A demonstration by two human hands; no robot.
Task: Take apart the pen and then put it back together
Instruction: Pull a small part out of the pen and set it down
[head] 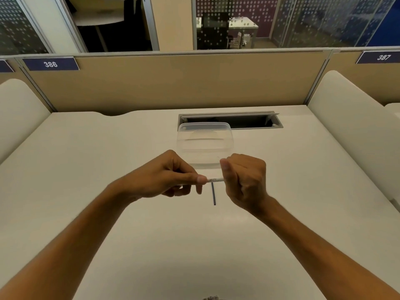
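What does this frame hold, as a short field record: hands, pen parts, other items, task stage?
left hand: pinches one end of the pen barrel
right hand: curled round the barrel's other end
refill: thin dark rod lying on the desk below the barrel, apart from both hands
container: clear plastic, lidded, behind the hands
task stage: pen apart; refill not in the barrel

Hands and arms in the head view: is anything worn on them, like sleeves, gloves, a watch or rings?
Nothing worn shows. The left hand and right hand are bare, with no gloves and no rings on the fingers in view. Both forearms are bare up to the frame's lower edge, with no sleeves, watch, bands, cables or markings. The nails that show look short and plain.
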